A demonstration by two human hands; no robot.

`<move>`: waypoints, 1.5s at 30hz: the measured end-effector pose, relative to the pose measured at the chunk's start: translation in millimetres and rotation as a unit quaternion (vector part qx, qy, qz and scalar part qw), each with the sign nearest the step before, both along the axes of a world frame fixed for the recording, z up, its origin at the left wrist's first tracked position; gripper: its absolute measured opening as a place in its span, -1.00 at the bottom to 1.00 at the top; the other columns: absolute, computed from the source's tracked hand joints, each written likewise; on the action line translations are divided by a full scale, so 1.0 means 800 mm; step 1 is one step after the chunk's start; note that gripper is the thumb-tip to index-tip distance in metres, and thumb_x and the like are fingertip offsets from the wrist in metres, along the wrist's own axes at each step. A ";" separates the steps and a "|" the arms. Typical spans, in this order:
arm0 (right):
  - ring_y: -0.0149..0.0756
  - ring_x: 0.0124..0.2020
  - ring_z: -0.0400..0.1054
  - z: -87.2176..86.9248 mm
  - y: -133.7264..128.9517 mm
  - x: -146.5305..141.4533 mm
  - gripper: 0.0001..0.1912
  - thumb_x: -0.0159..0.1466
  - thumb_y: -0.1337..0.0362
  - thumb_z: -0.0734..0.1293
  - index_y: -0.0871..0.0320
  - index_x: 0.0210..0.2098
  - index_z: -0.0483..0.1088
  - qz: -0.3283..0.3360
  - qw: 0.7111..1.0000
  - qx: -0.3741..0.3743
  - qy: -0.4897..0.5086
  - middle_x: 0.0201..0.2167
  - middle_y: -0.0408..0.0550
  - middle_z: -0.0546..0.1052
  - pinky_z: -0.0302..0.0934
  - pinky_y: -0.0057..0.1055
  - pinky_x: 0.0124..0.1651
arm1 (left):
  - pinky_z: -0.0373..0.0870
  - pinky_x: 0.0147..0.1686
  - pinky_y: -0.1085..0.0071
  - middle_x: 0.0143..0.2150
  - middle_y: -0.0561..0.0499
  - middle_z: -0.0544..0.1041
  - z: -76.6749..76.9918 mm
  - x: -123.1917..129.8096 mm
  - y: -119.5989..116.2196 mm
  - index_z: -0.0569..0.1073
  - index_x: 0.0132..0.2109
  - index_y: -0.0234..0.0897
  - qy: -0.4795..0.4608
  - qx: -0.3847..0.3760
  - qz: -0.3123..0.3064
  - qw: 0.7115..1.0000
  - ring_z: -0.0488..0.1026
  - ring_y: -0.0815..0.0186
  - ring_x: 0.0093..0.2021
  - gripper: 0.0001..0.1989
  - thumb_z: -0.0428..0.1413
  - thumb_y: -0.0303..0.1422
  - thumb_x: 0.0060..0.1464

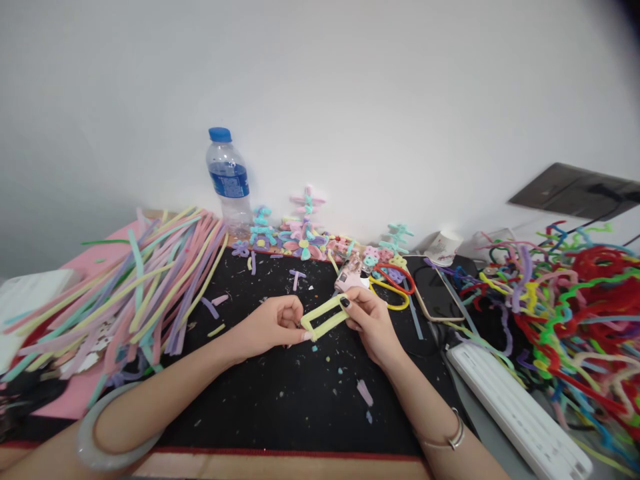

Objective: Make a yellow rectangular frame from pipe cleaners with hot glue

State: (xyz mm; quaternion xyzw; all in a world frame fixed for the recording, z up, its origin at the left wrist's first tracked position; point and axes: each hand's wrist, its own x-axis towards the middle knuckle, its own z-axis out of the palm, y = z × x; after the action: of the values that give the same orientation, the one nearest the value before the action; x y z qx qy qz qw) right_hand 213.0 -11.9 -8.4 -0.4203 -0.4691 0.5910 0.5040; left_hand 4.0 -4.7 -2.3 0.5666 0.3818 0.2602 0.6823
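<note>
A pale yellow pipe cleaner [327, 327], bent into a long narrow rectangle, is held in the air above the black mat [280, 407]. My left hand [280, 321] pinches its left corner between thumb and fingers. At the other end, my right hand [369, 321] grips the right side, its thumb with a dark nail on top; the fingers cover that end of the loop. Just beyond the right hand lie scissors with red and yellow handles [391, 301], next to a pink-and-white object [351, 275] that I cannot make out.
Long pastel pipe cleaners [150, 280] heap at left; tangled bright ones [575, 313] spread at right. A water bottle [229, 180], pipe-cleaner flowers [304, 248] and a paper cup [444, 247] line the wall. A phone [440, 294] and white power strip [520, 410] lie right. Scraps [365, 393] litter the mat.
</note>
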 end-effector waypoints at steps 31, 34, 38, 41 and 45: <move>-0.55 -0.65 -0.14 0.004 0.003 -0.004 -0.83 0.12 0.19 0.38 0.15 -0.44 0.35 -0.093 0.994 0.027 0.042 -0.58 -0.26 0.16 -0.23 -0.54 -0.66 | 0.32 -0.52 0.50 -0.11 -0.06 0.48 0.000 0.001 0.003 0.26 -0.15 -0.27 -0.043 -0.021 0.056 0.997 0.34 0.53 -0.56 -0.68 0.19 -0.36 -0.02; -0.56 -0.65 -0.13 0.004 0.003 -0.004 -0.85 0.13 0.22 0.38 0.15 -0.43 0.35 -0.103 0.993 0.035 0.052 -0.57 -0.26 0.17 -0.22 -0.55 -0.66 | 0.34 -0.51 0.50 -0.02 -0.11 0.45 0.003 0.001 0.002 0.26 -0.12 -0.26 -0.038 -0.027 0.072 0.996 0.37 0.52 -0.54 -0.70 0.16 -0.35 0.01; -0.56 -0.65 -0.12 0.003 0.004 -0.003 -0.88 0.15 0.25 0.37 0.15 -0.43 0.36 -0.131 0.988 0.052 0.055 -0.59 -0.26 0.19 -0.19 -0.57 -0.66 | 0.35 -0.50 0.51 0.03 -0.13 0.42 0.004 -0.001 0.001 0.26 -0.11 -0.24 -0.051 -0.033 0.100 0.993 0.40 0.50 -0.50 -0.77 0.07 -0.28 0.10; -0.56 -0.64 -0.10 0.002 0.005 -0.001 -0.90 0.16 0.27 0.36 0.15 -0.42 0.36 -0.139 0.986 0.062 0.062 -0.58 -0.25 0.22 -0.17 -0.58 -0.67 | 0.35 -0.49 0.51 0.00 -0.11 0.44 0.003 -0.001 0.002 0.28 -0.12 -0.24 -0.062 -0.030 0.129 0.989 0.40 0.48 -0.47 -0.79 0.05 -0.25 0.12; -0.57 -0.64 -0.10 0.002 0.006 0.000 -0.91 0.16 0.28 0.36 0.15 -0.42 0.37 -0.145 0.985 0.064 0.072 -0.58 -0.26 0.22 -0.15 -0.60 -0.67 | 0.36 -0.46 0.50 -0.08 -0.07 0.47 0.002 -0.002 0.004 0.31 -0.14 -0.25 -0.064 -0.011 0.176 0.982 0.41 0.44 -0.42 -0.78 0.09 -0.25 0.09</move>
State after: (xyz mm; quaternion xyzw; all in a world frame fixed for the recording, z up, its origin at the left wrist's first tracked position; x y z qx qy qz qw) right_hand 213.3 -6.9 -6.8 -0.4071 -0.4021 0.5094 0.6427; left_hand 2.1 -1.3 -0.9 0.4655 0.4335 0.4077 0.6552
